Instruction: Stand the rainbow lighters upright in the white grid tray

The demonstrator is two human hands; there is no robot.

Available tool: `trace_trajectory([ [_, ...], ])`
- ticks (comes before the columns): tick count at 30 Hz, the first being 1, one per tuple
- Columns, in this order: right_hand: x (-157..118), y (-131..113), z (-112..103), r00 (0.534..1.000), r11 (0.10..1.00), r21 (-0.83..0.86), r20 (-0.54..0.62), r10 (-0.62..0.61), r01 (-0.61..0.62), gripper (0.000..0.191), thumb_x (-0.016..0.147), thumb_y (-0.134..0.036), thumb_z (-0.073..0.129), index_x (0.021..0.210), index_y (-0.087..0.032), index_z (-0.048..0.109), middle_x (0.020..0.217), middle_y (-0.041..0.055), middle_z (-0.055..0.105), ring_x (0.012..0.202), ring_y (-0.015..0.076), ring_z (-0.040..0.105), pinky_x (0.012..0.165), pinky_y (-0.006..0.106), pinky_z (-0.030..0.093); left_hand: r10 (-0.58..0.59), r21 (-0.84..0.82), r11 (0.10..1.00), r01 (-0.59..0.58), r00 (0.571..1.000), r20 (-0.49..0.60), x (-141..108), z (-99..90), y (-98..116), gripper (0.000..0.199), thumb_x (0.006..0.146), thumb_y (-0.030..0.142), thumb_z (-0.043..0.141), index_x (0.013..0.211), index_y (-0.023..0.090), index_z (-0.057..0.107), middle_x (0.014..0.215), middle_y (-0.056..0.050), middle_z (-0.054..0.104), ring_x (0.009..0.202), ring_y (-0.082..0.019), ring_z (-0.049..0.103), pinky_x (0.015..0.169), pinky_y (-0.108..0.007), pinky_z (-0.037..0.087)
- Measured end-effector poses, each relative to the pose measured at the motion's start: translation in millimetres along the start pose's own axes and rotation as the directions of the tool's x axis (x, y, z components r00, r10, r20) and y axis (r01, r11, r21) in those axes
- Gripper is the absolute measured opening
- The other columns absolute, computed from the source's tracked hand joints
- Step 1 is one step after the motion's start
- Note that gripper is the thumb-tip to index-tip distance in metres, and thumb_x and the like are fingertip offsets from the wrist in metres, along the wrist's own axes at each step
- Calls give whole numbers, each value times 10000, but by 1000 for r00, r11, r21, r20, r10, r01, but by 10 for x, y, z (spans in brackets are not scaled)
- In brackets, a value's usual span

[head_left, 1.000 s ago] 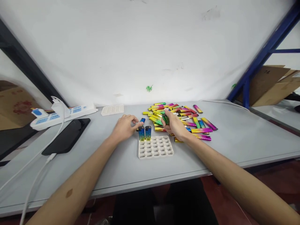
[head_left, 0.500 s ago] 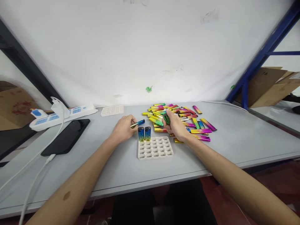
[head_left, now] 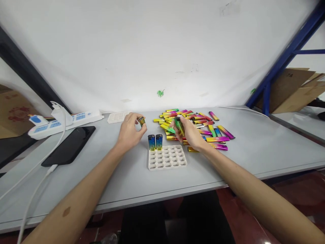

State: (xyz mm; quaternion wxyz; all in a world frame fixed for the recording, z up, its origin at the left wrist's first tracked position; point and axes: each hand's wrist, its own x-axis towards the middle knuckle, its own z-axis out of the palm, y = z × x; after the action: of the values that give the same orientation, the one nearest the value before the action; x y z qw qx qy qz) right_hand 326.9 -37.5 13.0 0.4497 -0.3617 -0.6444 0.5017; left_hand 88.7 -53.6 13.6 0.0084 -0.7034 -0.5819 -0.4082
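My left hand point(head_left: 130, 133) pinches a lighter point(head_left: 141, 120), its yellowish end turned toward the camera, behind and left of the white tray. In my right hand point(head_left: 189, 133) is a green and yellow lighter point(head_left: 179, 126), held at the left part of a pile of shiny multicoloured lighters point(head_left: 200, 122). Two blue and yellow lighters point(head_left: 155, 142) with black tops stand upright side by side in the back-left slots of the white tray with holes point(head_left: 167, 158). The tray lies on the grey table in front of the hands.
On the left are a black phone point(head_left: 69, 145) with a white cable and a white power strip point(head_left: 66, 124) with plugs. A second white holed tray point(head_left: 117, 117) lies near the wall. Cardboard boxes point(head_left: 291, 88) stand beyond the blue frame at right; another box is far left.
My left hand has moved left and back, and its lighter has been turned from lying sideways to end-on. The green and yellow lighter in my right hand now shows more of its body.
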Motion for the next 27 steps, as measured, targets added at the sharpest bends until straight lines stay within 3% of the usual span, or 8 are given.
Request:
trace_trajectory([
  [3, -18, -28, -3, 997, 998, -37, 57, -51, 53, 391, 964, -562, 486, 852, -202, 590, 729, -4, 582, 604, 127, 523, 582, 270, 437, 3, -13, 1000, -4, 999, -39, 4, 3, -7, 215, 860, 226, 561, 1063, 210, 630, 1040, -53, 633, 907, -208, 590, 852, -370, 516],
  [9, -58, -97, -28, 979, 981, -116, 153, -136, 154, 348, 864, -519, 688, 788, -189, 608, 701, -33, 502, 619, 106, 414, 579, 264, 340, 56, -19, 998, -57, 995, -89, 4, 39, -48, 234, 846, 184, 597, 1063, 210, 679, 1013, -43, 649, 860, -185, 586, 842, -347, 514],
  [14, -63, -65, -2, 978, 992, -101, 201, -58, 79, 330, 826, -498, 731, 816, -186, 623, 728, -20, 544, 642, 119, 482, 606, 279, 396, 82, -22, 996, -84, 994, -78, 5, 39, -66, 223, 872, 226, 623, 1071, 235, 725, 953, -37, 607, 860, -183, 585, 823, -333, 510],
  [20, -63, -14, 14, 968, 935, -296, 215, -132, 193, 297, 823, -467, 742, 864, -183, 665, 808, 0, 602, 698, 133, 512, 663, 299, 408, 84, -3, 996, -85, 995, -53, 14, 38, -90, 216, 890, 267, 632, 1076, 251, 740, 811, -14, 635, 801, -185, 574, 846, -339, 495],
  [27, -91, -65, 17, 950, 897, -366, 270, -154, 249, 312, 870, -502, 691, 906, -194, 718, 881, 29, 686, 769, 164, 595, 684, 307, 433, -38, -35, 999, 37, 998, -55, 5, 14, -32, 216, 861, 312, 649, 1060, 251, 707, 897, -17, 691, 804, -182, 605, 820, -328, 493],
])
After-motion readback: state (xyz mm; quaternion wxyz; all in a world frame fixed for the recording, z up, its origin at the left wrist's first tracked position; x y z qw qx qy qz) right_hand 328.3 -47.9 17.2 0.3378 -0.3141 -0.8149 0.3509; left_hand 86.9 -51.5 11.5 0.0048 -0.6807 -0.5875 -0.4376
